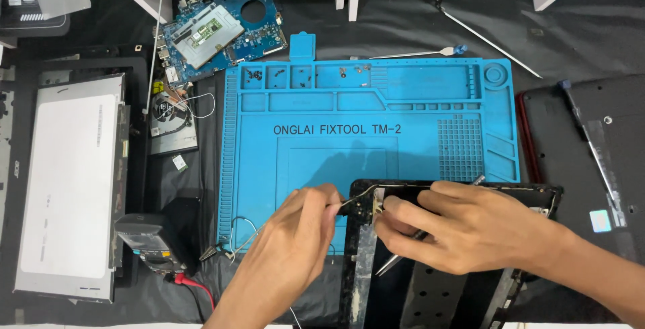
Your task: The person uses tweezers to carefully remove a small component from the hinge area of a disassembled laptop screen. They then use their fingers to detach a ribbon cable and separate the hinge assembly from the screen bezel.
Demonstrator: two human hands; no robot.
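Evenly lit overhead view, moderately bright, with soft light that seems to come from above and slightly behind the camera. The blue silicone work mat point(376, 120) is the brightest, most saturated area and shows no harsh glare. The left hand point(289, 248) and right hand point(470, 225) cast faint, blurred shadows upward onto the mat, just above the fingers. The dark cloth around the mat swallows detail, so black parts blend into it. The pale display panel point(70, 181) at the left looks flat and slightly washed out. The focus is sharp in the centre; the hands show slight softness. Straight edges bow a little toward the frame corners, and the corners are dimmer.
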